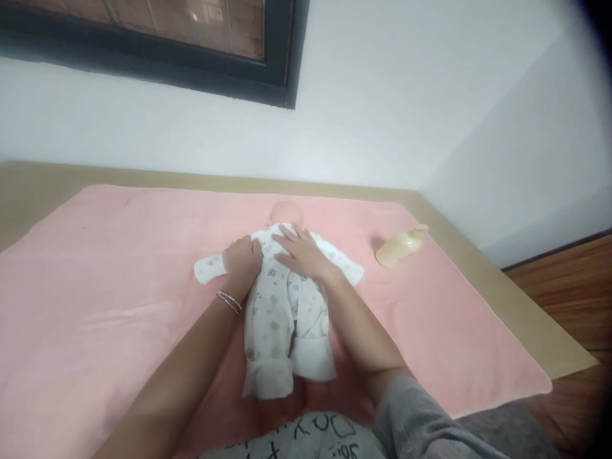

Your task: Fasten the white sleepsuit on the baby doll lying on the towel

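Observation:
A baby doll (285, 213) lies on a pink blanket, its smooth head pointing away from me. It wears a white, small-printed long-sleeved outfit (270, 312) with wide cuffs at the legs. My left hand (243, 260), a bracelet at its wrist, is closed round the doll's upper arm and side on the left. Flat on the doll's upper body rests my right hand (302, 252), with its fingers spread. The sleeves stretch out to both sides. Whether the doll is face up or face down I cannot tell.
A yellowish baby bottle (400, 247) lies on its side to the right on the pink blanket (157, 255). The blanket covers a tan surface (535, 325) that meets a white wall (363, 127). A dark-framed window (277, 76) is above; wooden flooring (568, 287) shows at right.

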The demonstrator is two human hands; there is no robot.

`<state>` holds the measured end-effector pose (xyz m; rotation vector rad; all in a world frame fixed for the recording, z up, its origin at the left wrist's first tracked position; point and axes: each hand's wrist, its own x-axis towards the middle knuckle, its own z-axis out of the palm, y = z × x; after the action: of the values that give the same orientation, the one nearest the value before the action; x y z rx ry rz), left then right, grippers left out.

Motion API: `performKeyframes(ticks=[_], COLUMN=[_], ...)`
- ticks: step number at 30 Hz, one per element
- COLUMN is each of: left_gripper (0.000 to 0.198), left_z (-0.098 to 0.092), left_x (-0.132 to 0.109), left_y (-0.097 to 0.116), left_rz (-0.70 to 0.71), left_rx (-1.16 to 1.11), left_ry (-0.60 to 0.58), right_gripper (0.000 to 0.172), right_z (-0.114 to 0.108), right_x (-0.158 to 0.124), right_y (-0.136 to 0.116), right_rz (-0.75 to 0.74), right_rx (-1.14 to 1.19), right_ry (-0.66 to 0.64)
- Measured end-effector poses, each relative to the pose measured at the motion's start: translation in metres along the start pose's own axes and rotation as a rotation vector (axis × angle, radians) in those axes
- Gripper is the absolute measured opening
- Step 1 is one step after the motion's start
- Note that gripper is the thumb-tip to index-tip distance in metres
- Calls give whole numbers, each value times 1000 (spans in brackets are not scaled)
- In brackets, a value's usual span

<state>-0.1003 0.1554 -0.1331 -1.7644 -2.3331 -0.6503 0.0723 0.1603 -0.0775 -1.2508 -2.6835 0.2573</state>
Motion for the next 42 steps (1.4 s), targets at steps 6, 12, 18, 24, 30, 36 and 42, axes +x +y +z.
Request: performKeyframes(ticks=[6, 12, 18, 24, 30, 36, 42], left_gripper=[36, 36, 32, 36, 37, 37, 37], left_z=[1, 0, 1, 4, 5, 3, 2], left_x=[1, -3, -3, -4, -5, -5, -6], left_y=[0, 1, 5, 5, 5, 6, 7], left_rz=[-6, -4, -55, -55, -51, -63, -55], left_rx=[-12, -58, -35, -78, -91, -90, -86], left_ry=[-9, -7, -39, -35, -56, -67, -76], right_gripper=[70, 63, 82, 44, 61, 47, 49], right_z=[13, 20, 14, 9, 6, 2, 10], right_x=[-3, 2, -6, 5, -6, -3, -1], right_y=[-14, -12, -23, 5, 8, -3, 3], right_rz=[289, 265, 373, -152, 110, -95, 115], right_rx=[-51, 10, 58, 99, 70, 33, 49], right_ry=[141, 161, 155, 116, 138, 66, 232])
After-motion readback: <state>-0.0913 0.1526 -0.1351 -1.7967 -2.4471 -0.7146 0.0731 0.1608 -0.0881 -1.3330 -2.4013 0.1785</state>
